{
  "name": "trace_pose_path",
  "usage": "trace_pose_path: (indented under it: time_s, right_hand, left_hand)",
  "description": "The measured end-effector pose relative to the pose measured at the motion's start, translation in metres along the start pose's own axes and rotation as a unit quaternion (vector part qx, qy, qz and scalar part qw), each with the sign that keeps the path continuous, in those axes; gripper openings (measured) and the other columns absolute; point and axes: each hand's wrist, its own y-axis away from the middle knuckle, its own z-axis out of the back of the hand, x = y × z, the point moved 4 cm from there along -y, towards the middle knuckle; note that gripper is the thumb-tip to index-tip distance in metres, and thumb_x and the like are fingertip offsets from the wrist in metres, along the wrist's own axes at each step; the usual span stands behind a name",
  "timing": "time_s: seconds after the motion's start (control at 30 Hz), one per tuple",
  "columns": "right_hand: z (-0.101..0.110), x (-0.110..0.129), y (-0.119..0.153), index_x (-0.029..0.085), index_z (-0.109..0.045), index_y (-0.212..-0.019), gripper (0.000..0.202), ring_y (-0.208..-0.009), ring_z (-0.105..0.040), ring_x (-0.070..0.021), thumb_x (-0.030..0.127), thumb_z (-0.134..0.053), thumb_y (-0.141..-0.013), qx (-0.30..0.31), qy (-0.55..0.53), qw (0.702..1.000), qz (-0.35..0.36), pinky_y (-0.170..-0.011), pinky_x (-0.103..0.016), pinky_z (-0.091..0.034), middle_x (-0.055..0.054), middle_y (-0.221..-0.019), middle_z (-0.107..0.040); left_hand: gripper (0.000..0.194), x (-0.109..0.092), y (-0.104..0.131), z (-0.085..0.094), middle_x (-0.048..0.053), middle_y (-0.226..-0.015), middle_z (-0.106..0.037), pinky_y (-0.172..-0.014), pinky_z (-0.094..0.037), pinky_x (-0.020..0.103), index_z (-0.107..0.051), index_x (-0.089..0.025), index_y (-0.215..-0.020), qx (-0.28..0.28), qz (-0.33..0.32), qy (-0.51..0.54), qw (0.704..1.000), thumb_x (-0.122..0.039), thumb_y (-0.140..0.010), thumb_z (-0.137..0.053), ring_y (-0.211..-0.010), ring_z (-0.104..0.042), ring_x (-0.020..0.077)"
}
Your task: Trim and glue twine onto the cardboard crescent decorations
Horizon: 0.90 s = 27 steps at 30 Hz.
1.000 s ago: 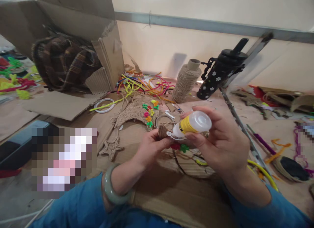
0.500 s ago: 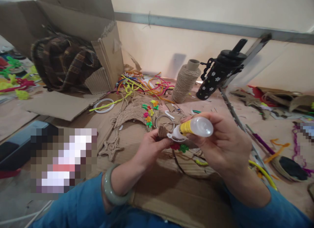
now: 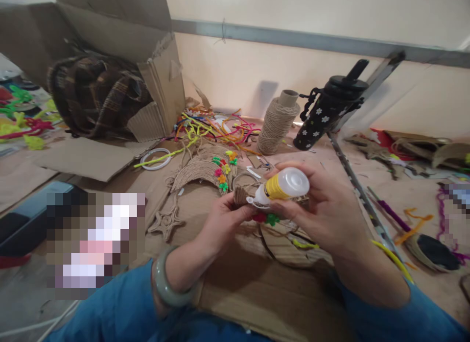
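Observation:
My right hand [image 3: 326,212] is closed around a clear plastic glue bottle [image 3: 277,186] with a yellow label. The bottle is tipped, its base up to the right and its nozzle down to the left. My left hand [image 3: 215,229] pinches a twine-wrapped craft piece [image 3: 241,196] right beside the nozzle; much of the piece is hidden by the hands and the bottle. Red and green fuzzy flowers [image 3: 271,219] show just below the bottle. Behind my left hand lie twine-covered crescents [image 3: 198,171] with coloured flowers, and a twine star [image 3: 166,223] rests to its left.
A twine cone [image 3: 278,124] and a black flowered bottle [image 3: 326,111] stand at the back. Tangled pipe cleaners [image 3: 198,129] lie near an open cardboard box [image 3: 165,92]. At left is a dark device [image 3: 36,214]; at right, a twine-edged oval [image 3: 435,253].
My right hand has moved the glue bottle slightly left and down. My left hand and the twine piece have shifted a little to the left.

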Motion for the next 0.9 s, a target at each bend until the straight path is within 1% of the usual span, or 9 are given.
trace_pose_path:
  time_s: [0.13, 0.27, 0.37, 0.5, 0.63, 0.8, 0.9]
  right_hand:
    - [0.0018, 0.0002, 0.0008, 0.019, -0.06, -0.109, 0.031, -0.093, -0.067, -0.021, 0.022, -0.07, -0.08, 0.017, 0.011, 1.0, 0.005, -0.081, -0.033, -0.051, -0.006, -0.105, -0.072]
    - [0.0037, 0.0004, 0.0019, 0.02, -0.061, -0.105, 0.023, -0.084, -0.068, -0.0199, 0.028, -0.065, -0.085, 0.027, 0.002, 1.0, 0.0, -0.075, -0.033, -0.052, -0.005, -0.1, -0.073]
    - [0.0049, 0.001, 0.0035, 0.02, -0.062, -0.102, 0.021, -0.075, -0.066, -0.0196, 0.034, -0.065, -0.086, 0.013, 0.008, 1.0, -0.004, -0.069, -0.033, -0.051, -0.003, -0.09, -0.073]
    - [0.0044, 0.0024, 0.0063, 0.021, -0.063, -0.098, 0.021, -0.072, -0.066, -0.0193, 0.038, -0.065, -0.086, -0.003, 0.0, 1.0, -0.012, -0.063, -0.032, -0.05, -0.002, -0.084, -0.072]
    - [0.0036, 0.0038, 0.0069, 0.023, -0.065, -0.092, 0.015, -0.068, -0.065, -0.0184, 0.037, -0.066, -0.086, -0.02, -0.001, 1.0, -0.013, -0.06, -0.031, -0.049, 0.0, -0.081, -0.071]
    - [0.0026, 0.0041, 0.0078, 0.023, -0.066, -0.088, 0.014, -0.068, -0.066, -0.0184, 0.036, -0.067, -0.085, -0.04, 0.001, 0.999, -0.021, -0.06, -0.032, -0.049, -0.001, -0.079, -0.072]
    - [0.003, 0.0035, 0.0093, 0.023, -0.067, -0.087, 0.011, -0.069, -0.066, -0.0187, 0.033, -0.069, -0.083, -0.056, -0.001, 0.998, -0.026, -0.062, -0.032, -0.049, -0.001, -0.08, -0.073]
  left_hand:
    - [0.025, -0.0001, -0.0003, -0.0005, 0.0, -0.066, -0.069, -0.062, -0.049, 0.025, -0.073, -0.015, -0.071, 0.0, 0.002, 0.007, 1.0, -0.032, -0.059, -0.087, -0.059, -0.06, 0.0116]
    - [0.025, 0.001, -0.0004, -0.0006, -0.001, -0.065, -0.069, -0.061, -0.049, 0.024, -0.073, -0.016, -0.072, 0.001, 0.005, 0.007, 1.0, -0.033, -0.06, -0.087, -0.058, -0.06, 0.0111]
    - [0.024, 0.0012, 0.0004, -0.0009, -0.001, -0.063, -0.069, -0.06, -0.048, 0.024, -0.073, -0.016, -0.073, 0.004, 0.004, -0.002, 1.0, -0.032, -0.061, -0.086, -0.057, -0.059, 0.0106]
    - [0.023, 0.0004, 0.002, -0.0017, 0.0, -0.065, -0.069, -0.065, -0.048, 0.026, -0.073, -0.015, -0.072, 0.002, -0.002, -0.013, 1.0, -0.031, -0.062, -0.086, -0.06, -0.059, 0.0118]
    - [0.022, 0.0017, 0.0021, -0.0018, 0.0, -0.065, -0.069, -0.065, -0.048, 0.027, -0.073, -0.015, -0.072, 0.008, 0.005, -0.022, 1.0, -0.031, -0.064, -0.085, -0.061, -0.059, 0.012]
    - [0.021, 0.0033, 0.0017, -0.0014, 0.001, -0.067, -0.07, -0.068, -0.05, 0.029, -0.074, -0.015, -0.074, 0.017, 0.005, -0.02, 1.0, -0.03, -0.064, -0.084, -0.063, -0.061, 0.0138]
    - [0.019, 0.0021, 0.0022, -0.0023, -0.001, -0.063, -0.068, -0.065, -0.05, 0.027, -0.073, -0.015, -0.069, 0.012, 0.001, -0.013, 1.0, -0.029, -0.064, -0.085, -0.059, -0.059, 0.012]
